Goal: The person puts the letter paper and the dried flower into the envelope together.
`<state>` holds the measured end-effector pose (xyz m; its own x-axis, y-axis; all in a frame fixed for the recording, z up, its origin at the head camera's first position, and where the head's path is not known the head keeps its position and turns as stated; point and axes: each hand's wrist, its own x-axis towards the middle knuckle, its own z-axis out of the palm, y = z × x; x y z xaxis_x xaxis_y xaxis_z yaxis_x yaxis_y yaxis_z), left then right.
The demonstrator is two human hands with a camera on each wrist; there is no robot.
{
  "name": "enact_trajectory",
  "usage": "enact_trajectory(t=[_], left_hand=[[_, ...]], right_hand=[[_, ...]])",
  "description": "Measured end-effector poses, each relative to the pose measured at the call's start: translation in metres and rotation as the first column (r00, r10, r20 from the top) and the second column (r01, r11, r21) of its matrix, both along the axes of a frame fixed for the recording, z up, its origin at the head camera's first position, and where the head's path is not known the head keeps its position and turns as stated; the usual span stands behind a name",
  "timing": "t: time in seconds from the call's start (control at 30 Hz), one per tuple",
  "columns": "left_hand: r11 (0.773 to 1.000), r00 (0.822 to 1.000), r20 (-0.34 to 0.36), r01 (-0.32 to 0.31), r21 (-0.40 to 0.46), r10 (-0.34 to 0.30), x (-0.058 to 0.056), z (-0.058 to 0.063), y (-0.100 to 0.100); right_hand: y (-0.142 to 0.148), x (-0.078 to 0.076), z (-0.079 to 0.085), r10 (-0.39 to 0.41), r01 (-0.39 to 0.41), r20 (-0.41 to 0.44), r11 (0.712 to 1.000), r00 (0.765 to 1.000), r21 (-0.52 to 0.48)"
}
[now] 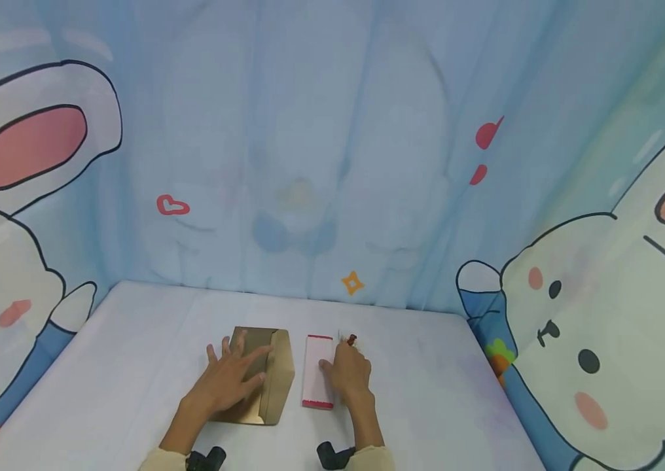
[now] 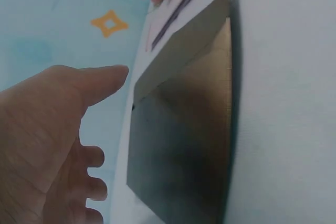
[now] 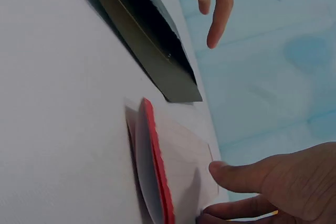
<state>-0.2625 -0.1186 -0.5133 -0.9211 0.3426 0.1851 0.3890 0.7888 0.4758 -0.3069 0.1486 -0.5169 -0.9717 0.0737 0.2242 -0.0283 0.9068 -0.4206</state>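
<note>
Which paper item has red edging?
The pale pink folded paper, right of the gold envelope: red trims both its ends; the envelope shows none.

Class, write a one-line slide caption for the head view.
Left hand spread over a gold envelope, right hand at the side of a red-trimmed card.

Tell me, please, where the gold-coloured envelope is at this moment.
In the head view, the gold-coloured envelope lies on the white table, beneath the left hand and left of the pale red-edged packet.
</note>
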Motion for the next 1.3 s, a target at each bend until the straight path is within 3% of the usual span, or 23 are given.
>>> enact_trajectory(t=[0.2,0.43,0.6,0.73,0.87,0.97,1.07,1.17,1.3], left_hand=[[1.000,0.999,0.043,0.000,0.005,0.000,-0.002,-0.012,0.002],[0.999,0.996,0.087,-0.004,0.034,0.001,-0.004,-0.023,0.003],[0.998,0.996,0.090,-0.008,0.064,0.002,-0.004,-0.024,0.004],[0.996,0.995,0.101,-0.016,0.085,0.007,-0.004,-0.024,0.004],[0.995,0.994,0.110,-0.025,0.098,0.014,-0.004,-0.026,0.004],[0.995,0.994,0.108,-0.030,0.099,0.020,-0.005,-0.025,0.002],[0.994,0.994,0.102,-0.037,0.102,0.027,-0.005,-0.023,0.002],[0.993,0.995,0.095,-0.040,0.108,0.030,-0.006,-0.024,0.002],[0.994,0.995,0.092,-0.038,0.107,0.028,-0.006,-0.028,0.004]], right_hand=[[-0.010,0.000,-0.004,-0.044,0.044,0.006,0.999,0.999,-0.008],[-0.012,0.000,-0.010,-0.102,0.081,-0.083,0.971,0.991,-0.227],[-0.008,-0.004,-0.008,-0.134,0.093,-0.105,0.942,0.985,-0.323],[-0.005,-0.003,-0.002,-0.154,0.124,-0.028,0.878,0.988,-0.463],[-0.005,-0.002,0.005,-0.173,0.164,0.045,0.775,0.984,-0.610],[-0.008,-0.003,0.008,-0.146,0.175,0.102,0.687,0.984,-0.705],[-0.014,-0.002,0.006,-0.098,0.178,0.150,0.617,0.984,-0.767],[-0.020,0.001,0.000,-0.063,0.179,0.176,0.593,0.982,-0.785],[-0.028,0.004,-0.009,-0.056,0.192,0.199,0.609,0.978,-0.770]])
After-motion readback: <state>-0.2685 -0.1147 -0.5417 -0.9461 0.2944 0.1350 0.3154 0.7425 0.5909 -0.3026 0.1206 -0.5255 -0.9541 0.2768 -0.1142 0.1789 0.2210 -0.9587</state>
